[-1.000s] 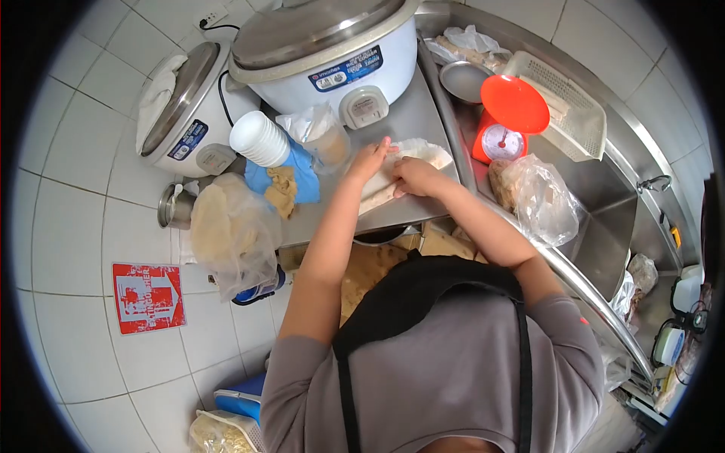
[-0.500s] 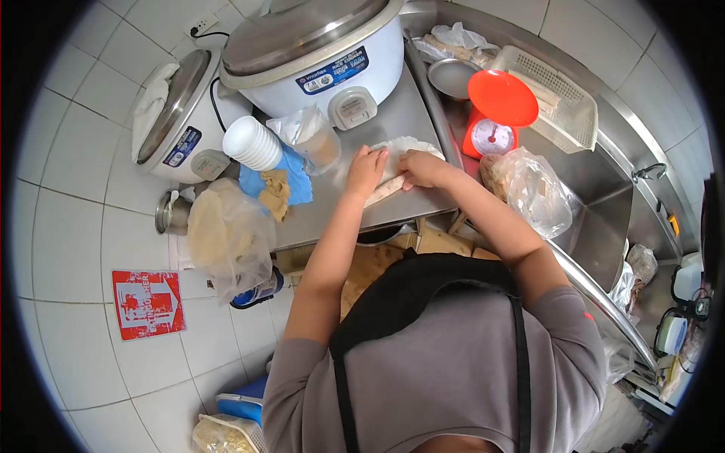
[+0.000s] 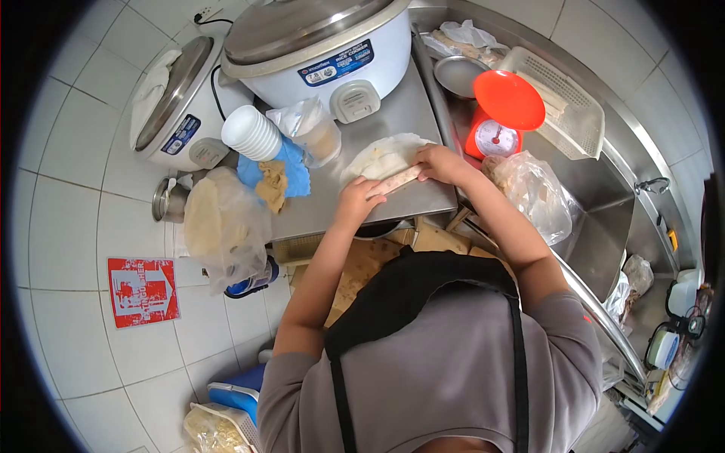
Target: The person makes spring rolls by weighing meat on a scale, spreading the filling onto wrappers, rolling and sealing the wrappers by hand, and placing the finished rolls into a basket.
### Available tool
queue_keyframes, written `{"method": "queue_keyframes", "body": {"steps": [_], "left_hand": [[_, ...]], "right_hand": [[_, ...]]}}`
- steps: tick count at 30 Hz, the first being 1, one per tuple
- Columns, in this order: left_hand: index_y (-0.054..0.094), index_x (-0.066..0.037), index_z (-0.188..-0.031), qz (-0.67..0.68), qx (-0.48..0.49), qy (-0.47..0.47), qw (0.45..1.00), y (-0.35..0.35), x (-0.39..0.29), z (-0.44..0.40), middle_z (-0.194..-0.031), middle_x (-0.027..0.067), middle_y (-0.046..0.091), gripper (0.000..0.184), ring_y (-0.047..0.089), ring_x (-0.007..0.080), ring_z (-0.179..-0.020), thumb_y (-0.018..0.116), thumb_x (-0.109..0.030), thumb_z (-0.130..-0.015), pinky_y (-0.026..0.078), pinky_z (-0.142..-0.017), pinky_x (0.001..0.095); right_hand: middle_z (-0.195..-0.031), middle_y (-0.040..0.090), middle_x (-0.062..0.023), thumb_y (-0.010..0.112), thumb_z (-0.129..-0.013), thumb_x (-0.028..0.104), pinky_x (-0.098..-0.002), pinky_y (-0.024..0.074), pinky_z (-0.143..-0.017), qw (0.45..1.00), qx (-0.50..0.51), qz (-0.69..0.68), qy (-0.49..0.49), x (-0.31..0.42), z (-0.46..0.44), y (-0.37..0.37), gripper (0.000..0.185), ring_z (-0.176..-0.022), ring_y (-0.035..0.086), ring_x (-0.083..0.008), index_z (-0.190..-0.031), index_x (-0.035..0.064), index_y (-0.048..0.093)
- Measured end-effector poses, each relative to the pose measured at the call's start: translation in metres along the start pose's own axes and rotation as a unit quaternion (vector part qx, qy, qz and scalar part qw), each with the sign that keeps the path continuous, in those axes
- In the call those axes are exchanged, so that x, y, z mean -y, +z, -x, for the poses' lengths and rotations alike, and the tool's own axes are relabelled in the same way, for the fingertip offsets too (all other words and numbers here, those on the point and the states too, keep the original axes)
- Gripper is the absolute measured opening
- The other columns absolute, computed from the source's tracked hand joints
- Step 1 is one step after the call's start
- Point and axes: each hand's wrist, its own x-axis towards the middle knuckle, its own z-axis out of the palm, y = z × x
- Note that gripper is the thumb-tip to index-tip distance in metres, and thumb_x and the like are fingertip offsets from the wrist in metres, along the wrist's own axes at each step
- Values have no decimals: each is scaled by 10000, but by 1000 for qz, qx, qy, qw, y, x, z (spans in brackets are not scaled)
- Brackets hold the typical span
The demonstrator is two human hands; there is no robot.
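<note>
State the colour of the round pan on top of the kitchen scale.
Bright orange-red; the pan shows best in the head view.

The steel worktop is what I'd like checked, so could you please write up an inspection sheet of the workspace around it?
Surface: steel worktop, shiny where bare.
Job's things: a pale roll along the near edge of a flat pale sheet.
Clutter: stacked white cups, a blue cloth and a brown cloth left of the sheet.
Hands: left hand and right hand hold opposite ends of the roll.
Cables: a black cable between the large rice cooker and the smaller rice cooker; near the hands, nothing seen.
Surroundings: white tiles with a red sign to the left; a red scale and a metal sink to the right.
</note>
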Motion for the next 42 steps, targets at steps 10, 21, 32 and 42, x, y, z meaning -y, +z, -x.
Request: {"method": "queue_keyframes", "body": {"steps": [10,21,32,42], "left_hand": [[670,-44,-1026,163,-24,-188,968,-21,22,31,-892,101,631,295,581,251,-788,700,-172,-761,450,-747,300],[674,-30,-994,30,-90,11,995,7,-2,3,-947,122,643,226,609,286,-796,656,-132,-793,484,-733,320],[665,-49,-1041,2,-95,74,993,13,-21,-17,-970,130,648,255,608,289,-878,646,-135,-802,484,-779,339],[665,-68,-1047,55,-33,-30,998,14,-2,-34,-953,106,649,264,610,274,-863,657,-158,-799,492,-764,328]], "right_hand": [[-879,611,-96,733,-697,110,-349,454,-774,990,-19,-140,-11,-23,1,-3,219,-875,583,-283,-899,64,664],[-843,607,-35,684,-751,225,-419,380,-840,996,-73,41,11,-7,-17,-4,120,-858,508,-274,-837,148,714],[-839,627,-104,640,-715,52,-358,453,-770,990,18,-137,-18,-12,-55,31,122,-862,575,-302,-823,70,694],[-850,627,-102,683,-701,58,-368,452,-781,992,-62,-94,-54,-5,-37,20,190,-857,565,-300,-890,53,688]]}}
